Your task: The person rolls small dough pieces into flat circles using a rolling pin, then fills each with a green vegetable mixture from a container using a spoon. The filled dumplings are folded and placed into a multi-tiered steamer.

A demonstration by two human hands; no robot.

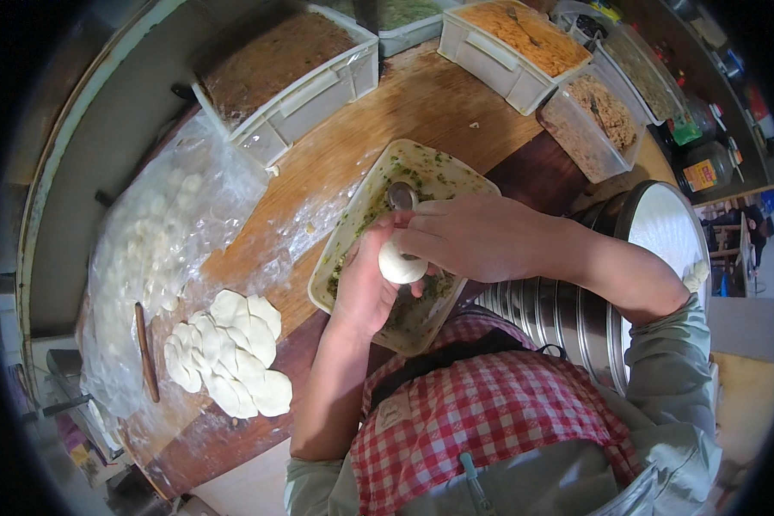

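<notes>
A round white dough bun rests in my left hand, whose fingers curl around it from beneath and the side. Over it reaches my right hand, its fingers gathered on the dough's upper edge and hiding part of it. Below both hands is a cream plastic tub smeared with chopped green filling. A metal spoon shows its bowl just past my right fingers; the handle is hidden, so I cannot tell whether I hold it. Overlapping flat dough wrappers lie on the board to the left.
A wooden rolling pin and plastic-covered dough pieces lie left. Filling tubs stand at the back: brown, orange and pinkish. Stacked metal steamers stand close on my right, beneath my forearm. The wooden table is floury.
</notes>
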